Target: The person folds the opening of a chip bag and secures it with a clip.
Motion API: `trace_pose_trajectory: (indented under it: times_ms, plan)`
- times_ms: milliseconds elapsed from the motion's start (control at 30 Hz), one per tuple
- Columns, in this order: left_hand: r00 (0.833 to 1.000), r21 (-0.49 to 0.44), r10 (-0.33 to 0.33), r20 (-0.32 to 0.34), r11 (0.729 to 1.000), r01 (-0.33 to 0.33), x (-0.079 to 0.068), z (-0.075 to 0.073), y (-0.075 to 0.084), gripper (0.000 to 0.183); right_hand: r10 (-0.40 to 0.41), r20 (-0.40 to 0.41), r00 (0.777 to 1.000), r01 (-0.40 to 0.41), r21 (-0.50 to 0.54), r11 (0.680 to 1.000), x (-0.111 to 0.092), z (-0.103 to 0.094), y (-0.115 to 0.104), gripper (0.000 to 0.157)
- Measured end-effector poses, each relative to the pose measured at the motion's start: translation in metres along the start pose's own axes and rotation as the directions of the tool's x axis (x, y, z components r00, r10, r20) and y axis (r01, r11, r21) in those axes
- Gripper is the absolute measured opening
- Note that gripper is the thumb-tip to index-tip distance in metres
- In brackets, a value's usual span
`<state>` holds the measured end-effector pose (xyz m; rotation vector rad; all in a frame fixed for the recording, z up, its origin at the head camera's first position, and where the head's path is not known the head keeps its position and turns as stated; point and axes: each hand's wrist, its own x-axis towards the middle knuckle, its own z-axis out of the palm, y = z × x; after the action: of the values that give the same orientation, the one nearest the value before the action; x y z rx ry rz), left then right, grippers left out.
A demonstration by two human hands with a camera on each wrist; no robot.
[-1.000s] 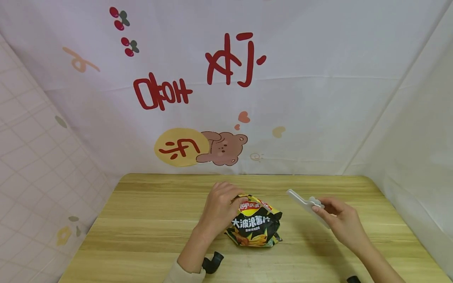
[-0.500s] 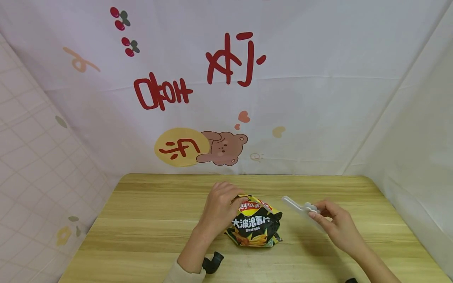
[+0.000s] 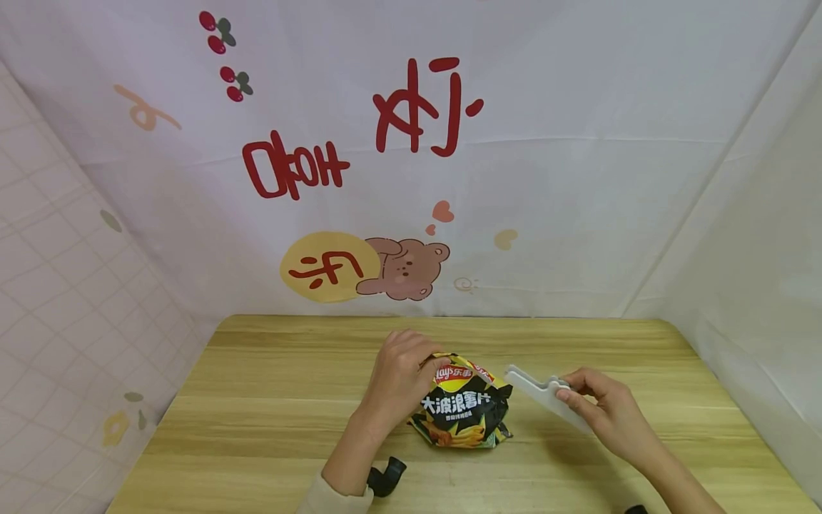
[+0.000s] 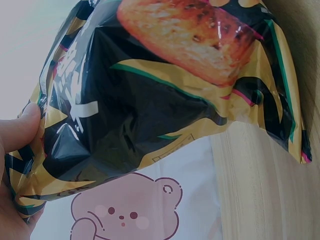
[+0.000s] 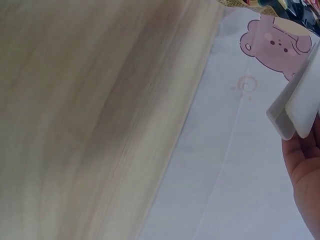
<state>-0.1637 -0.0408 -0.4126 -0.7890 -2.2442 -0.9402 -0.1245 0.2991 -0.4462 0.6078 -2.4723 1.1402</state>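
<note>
A black and yellow bag of Lay's potato chips (image 3: pixel 459 410) stands on the table, tilted, its printed front toward me. My left hand (image 3: pixel 399 375) pinches its upper left corner, thumb on the front; the left wrist view shows the thumb (image 4: pixel 22 127) pressed into the wrapper. To the right, my right hand (image 3: pixel 610 410) holds a white bag clip (image 3: pixel 539 392) with a scalloped grip, between thumb and fingers. The clip's two long plates (image 5: pixel 300 100) stand slightly apart in the right wrist view. Its far tip is right at the bag's upper right edge.
A wooden table (image 3: pixel 289 428) runs back to a white cloth wall (image 3: pixel 578 214) printed with a bear and red characters. A black curved piece (image 3: pixel 387 477) shows beside my left wrist. Another dark piece (image 3: pixel 636 510) is at the lower edge near my right forearm.
My right hand has moved left and slightly down with the clip, bringing its tip close to the bag. The clip's plates show apart now. My left hand and the bag have stayed put.
</note>
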Motion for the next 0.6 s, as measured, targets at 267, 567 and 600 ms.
trace_pose_trajectory:
  times_ms: [267,567,600]
  plan:
    - [1.0,-0.002,0.003,0.002,1.0,-0.003,0.0,-0.0009,-0.0004,0.012,-0.012,0.027,1.0,0.012,0.014,1.0,-0.0005,0.0005,-0.0016,0.032]
    - [1.0,-0.013,0.021,0.002,1.0,-0.021,-0.0016,-0.0014,-0.0006,0.012,-0.046,0.027,0.999,0.046,0.021,0.999,-0.0018,0.0055,-0.0042,0.035]
    - [1.0,-0.014,0.023,0.003,1.0,-0.022,-0.0018,-0.0014,-0.0006,0.012,-0.047,0.026,0.999,0.047,0.021,0.999,-0.0019,0.0063,-0.0047,0.035]
